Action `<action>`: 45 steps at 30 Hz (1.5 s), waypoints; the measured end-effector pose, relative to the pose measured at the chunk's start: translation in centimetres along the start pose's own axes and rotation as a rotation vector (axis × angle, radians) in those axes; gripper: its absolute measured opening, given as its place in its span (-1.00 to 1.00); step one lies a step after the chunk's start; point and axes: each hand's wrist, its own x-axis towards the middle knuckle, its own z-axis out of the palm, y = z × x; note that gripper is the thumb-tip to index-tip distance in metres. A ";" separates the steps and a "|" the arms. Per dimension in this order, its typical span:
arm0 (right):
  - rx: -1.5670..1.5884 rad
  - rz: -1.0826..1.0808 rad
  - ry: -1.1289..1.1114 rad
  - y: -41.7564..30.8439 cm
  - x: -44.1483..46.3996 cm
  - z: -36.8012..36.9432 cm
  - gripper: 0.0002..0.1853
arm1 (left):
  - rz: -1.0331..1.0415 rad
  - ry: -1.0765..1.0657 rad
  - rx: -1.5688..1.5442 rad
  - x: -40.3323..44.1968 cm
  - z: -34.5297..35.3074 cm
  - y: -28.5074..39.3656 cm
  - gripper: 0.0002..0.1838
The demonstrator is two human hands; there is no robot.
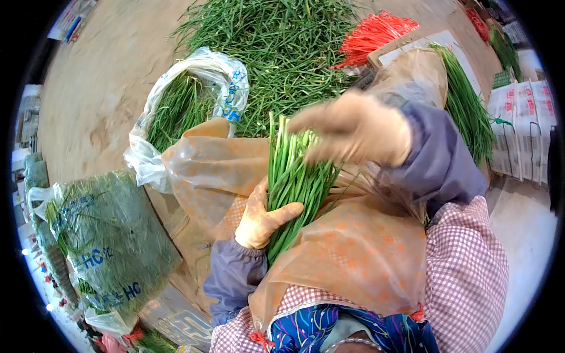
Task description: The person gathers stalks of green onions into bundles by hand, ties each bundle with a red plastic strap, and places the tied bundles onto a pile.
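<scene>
My left hand (263,216), in a tan glove, grips a bunch of long green stalks (297,182) with pale ends, its thumb across the front. The bunch stands over my lap, on a translucent apron (359,253) with orange marks. Over the bunch's pale upper ends is my right hand (359,128), also gloved. Its fingers point left, smeared by motion but apart, and no stalk shows between them.
Loose green stalks (271,53) are heaped ahead. An open plastic bag (232,82) with greens stands left of them. Red ties (376,36) and another green bunch (465,100) are at the right. A full bag (118,235) lies at the left, white crates (522,129) far right.
</scene>
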 end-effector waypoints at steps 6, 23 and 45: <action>-0.708 -0.451 0.109 2.7 2.3 3.6 -0.83 | 0.016 -0.008 0.040 -0.1 0.0 0.0 -0.33; 0.381 -0.227 -0.073 7.4 2.9 2.4 -0.36 | -0.050 -0.027 -0.009 -0.6 -0.3 -0.1 -0.09; 0.749 0.469 0.013 5.9 -9.3 7.7 -0.68 | 0.037 0.024 -0.008 -1.5 -1.7 -0.8 -0.06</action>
